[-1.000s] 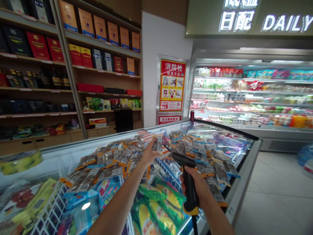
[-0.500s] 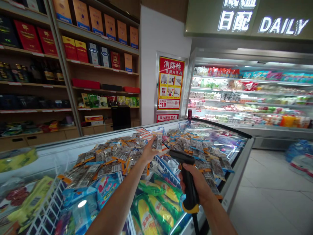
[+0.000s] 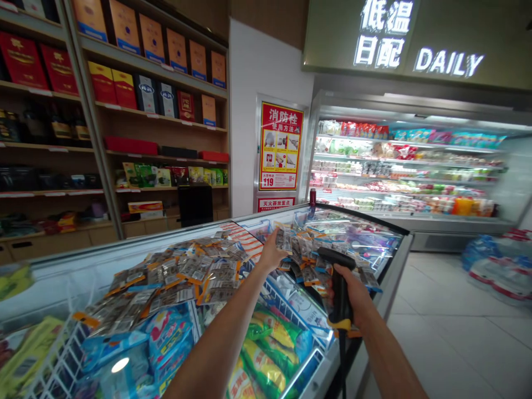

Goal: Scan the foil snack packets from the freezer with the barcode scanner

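A chest freezer (image 3: 100, 266) with white inner walls and partly glazed top occupies the foreground. Behind it: one wood-finish shelving unit (image 3: 162, 128), six upright orange-and-blue cartons in its central top row; and one lit refrigerated display (image 3: 449, 223) beneath an illuminated sign (image 3: 449, 61) reading "低温 日配 DAILY". One red-and-yellow poster (image 3: 279, 147) reads "消防栓 使用方法" and "119".

Inside the freezer, white wire dividers (image 3: 284, 299) border glossy green-and-yellow plastic bags (image 3: 266, 354). Two heaps of flat, transparent, crinkled sachets with orange or blue ends are noted: a left heap (image 3: 170, 271) and a right heap (image 3: 311, 246); individual sachets overlap and cannot be counted.

Right hand (image 3: 359, 293): grip wrapped round the handle of one black-and-yellow plastic scanner (image 3: 341, 293), cable hanging down. Left hand (image 3: 272, 256): arm extended, grip closed, thumb and fingers pinching one sachet (image 3: 284, 238) upright at the near edge of the right heap. Its print is too small to read. One red can (image 3: 312, 197) stands on the freezer's far rim.
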{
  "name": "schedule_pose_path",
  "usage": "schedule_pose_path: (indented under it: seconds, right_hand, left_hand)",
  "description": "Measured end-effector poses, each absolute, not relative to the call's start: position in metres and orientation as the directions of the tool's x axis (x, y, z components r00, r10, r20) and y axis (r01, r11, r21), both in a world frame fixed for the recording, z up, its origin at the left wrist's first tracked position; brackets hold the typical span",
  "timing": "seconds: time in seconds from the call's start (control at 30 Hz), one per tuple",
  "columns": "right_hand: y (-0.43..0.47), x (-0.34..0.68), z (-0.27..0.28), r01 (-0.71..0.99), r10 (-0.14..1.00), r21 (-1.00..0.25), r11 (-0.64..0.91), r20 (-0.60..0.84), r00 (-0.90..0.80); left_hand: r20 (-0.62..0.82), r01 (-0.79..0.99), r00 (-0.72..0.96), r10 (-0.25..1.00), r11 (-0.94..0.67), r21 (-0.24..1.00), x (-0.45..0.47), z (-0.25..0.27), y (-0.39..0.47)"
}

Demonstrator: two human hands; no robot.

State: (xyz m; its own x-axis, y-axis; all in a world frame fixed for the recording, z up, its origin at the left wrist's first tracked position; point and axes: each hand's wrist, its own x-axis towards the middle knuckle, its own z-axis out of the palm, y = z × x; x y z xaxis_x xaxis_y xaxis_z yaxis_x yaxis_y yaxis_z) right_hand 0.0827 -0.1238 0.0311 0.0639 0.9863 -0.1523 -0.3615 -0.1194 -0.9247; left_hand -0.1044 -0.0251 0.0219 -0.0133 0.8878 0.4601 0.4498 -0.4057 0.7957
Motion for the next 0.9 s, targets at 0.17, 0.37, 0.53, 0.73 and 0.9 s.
schedule_pose_path:
  seconds: [0.17, 0.37, 0.53, 0.73, 0.9]
  right_hand:
    - [-0.117, 0.102, 0.040, -0.348, 0.972, -0.931, -0.108, -0.172, 0.161]
    - [-0.111, 0.118, 0.035, -0.372, 0.966, -0.922, -0.107, -0.185, 0.181]
    - [-0.114, 0.120, 0.037, -0.372, 0.964, -0.922, -0.111, -0.190, 0.184]
    - [-0.122, 0.098, 0.042, -0.361, 0.976, -0.926, -0.110, -0.169, 0.136]
    - [-0.123, 0.068, 0.032, -0.346, 0.980, -0.923, -0.166, -0.194, 0.048]
  left_hand:
    - [0.491, 0.619, 0.069, 0.868, -0.423, 0.662, -0.058, 0.031, -0.009]
    - [0.489, 0.861, 0.189, 0.851, -0.383, 0.334, -0.022, 0.028, -0.002]
    - [0.448, 0.885, 0.167, 0.878, -0.334, 0.324, -0.024, 0.023, -0.005]
    - [0.400, 0.920, 0.018, 0.916, -0.171, 0.351, -0.088, 0.012, -0.027]
    - [0.363, 0.960, -0.151, 0.919, 0.049, 0.276, -0.162, -0.004, -0.057]
